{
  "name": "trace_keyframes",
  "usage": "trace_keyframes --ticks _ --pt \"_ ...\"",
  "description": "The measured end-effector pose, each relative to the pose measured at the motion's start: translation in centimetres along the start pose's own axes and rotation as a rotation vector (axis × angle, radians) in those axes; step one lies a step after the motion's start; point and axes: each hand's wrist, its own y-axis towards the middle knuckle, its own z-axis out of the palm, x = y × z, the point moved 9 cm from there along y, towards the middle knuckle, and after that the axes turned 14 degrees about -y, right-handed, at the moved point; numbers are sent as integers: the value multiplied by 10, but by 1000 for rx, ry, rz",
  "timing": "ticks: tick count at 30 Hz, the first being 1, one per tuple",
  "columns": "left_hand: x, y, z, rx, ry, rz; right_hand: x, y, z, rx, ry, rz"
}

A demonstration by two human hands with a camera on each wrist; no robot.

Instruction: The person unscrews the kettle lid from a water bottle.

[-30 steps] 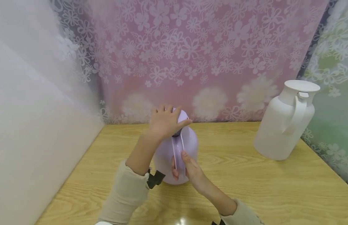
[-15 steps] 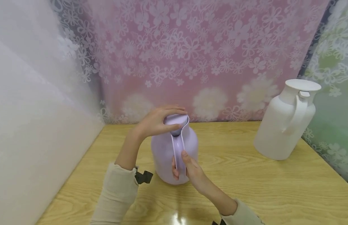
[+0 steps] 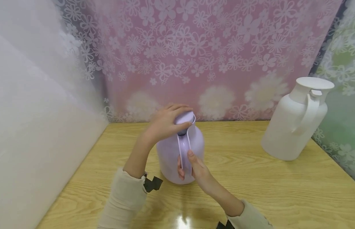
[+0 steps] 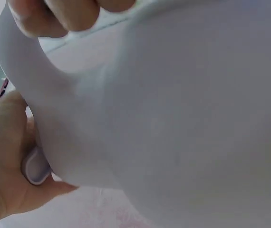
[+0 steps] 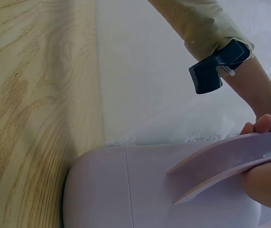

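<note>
A lilac thermos jug [image 3: 169,159] stands upright on the wooden table. Its round lid [image 3: 184,117] sits in the neck, a dark band showing beneath it. My left hand [image 3: 164,124] holds the lid from the left, thumb along the near side and fingers over the far side. Lower down, my right hand [image 3: 201,171] grips the handle [image 3: 183,149], its thumb up on the handle and fingers wrapped through behind. In the left wrist view, the right hand's curled fingers [image 4: 73,14] show at the handle. The right wrist view has the jug's lower body [image 5: 164,190] and the handle's lower end.
A white thermos jug [image 3: 294,124] stands at the right of the table [image 3: 237,190], its handle facing me. A pink floral curtain [image 3: 211,47] hangs behind, a pale wall [image 3: 45,111] rises on the left, and a green floral sheet [image 3: 343,127] hangs on the right.
My left hand, spread flat over the lid a second ago, has closed its thumb and fingers around it. My right hand has kept its grip on the handle. The head view has shifted slightly.
</note>
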Motion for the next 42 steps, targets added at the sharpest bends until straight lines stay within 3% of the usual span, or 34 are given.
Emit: trace_keyframes --ticks 11,14,17,21,24,29,32,37,40,42 --pt "-10 3 10 -95 290 -356 0 0 -1 -8 10 1" --pt "-13 5 12 -104 335 -400 0 0 -1 -11 6 -4" --pt "-14 5 13 -112 314 -404 -2 -1 -2 -20 1 20" --pt "-11 0 8 -121 82 -348 -3 -2 -1 -20 5 38" --pt "-10 -3 1 -101 -93 -230 -1 -2 0 -8 -1 23" --pt "-15 -9 -6 -12 -157 125 -2 -1 1 4 -8 25" --pt "-14 -13 -5 17 -194 284 -3 -1 1 7 -9 32" --pt "-8 -14 -2 -18 -201 361 0 -1 1 3 -6 19" --pt "-9 -14 -2 -61 -200 373 0 -1 1 3 -1 15" --pt "-9 -14 -2 -89 -181 348 0 -1 1 2 3 16"
